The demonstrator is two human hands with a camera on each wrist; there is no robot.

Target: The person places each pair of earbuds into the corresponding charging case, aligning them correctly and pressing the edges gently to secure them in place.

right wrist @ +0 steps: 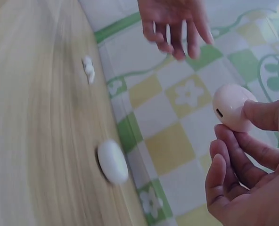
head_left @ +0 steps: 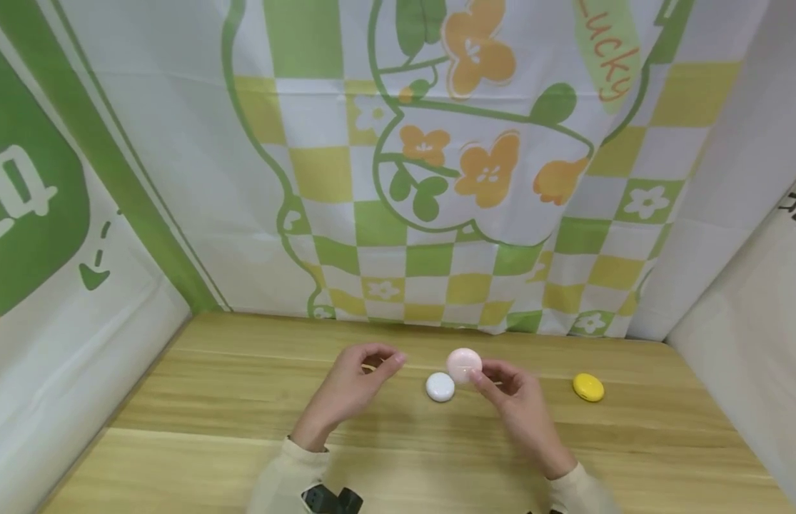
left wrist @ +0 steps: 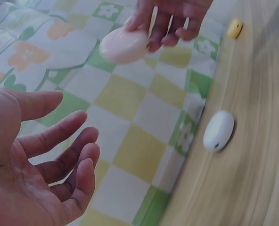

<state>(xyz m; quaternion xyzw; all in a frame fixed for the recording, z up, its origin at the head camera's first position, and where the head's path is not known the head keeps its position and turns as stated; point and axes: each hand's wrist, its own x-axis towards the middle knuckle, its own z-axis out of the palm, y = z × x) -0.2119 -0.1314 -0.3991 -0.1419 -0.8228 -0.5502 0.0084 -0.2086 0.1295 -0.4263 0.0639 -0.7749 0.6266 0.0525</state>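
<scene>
A pink, rounded earphone case (head_left: 464, 365) is pinched between the thumb and fingers of my right hand (head_left: 518, 403), held above the table. The right wrist view shows a small dark slot on that pink case (right wrist: 231, 107). My left hand (head_left: 354, 384) hovers to the left, its fingers loosely bent and nothing in them; the left wrist view shows the same hand (left wrist: 45, 160) with its palm bare. Between the hands, a white rounded case (head_left: 440, 387) lies on the wood, touched by neither.
A yellow rounded case (head_left: 588, 387) lies on the wooden table (head_left: 211, 407), right of my right hand. One small white item (right wrist: 88, 69), too blurred to name, rests on the table on the left hand's side. A patterned cloth (head_left: 385, 250) hangs behind the table.
</scene>
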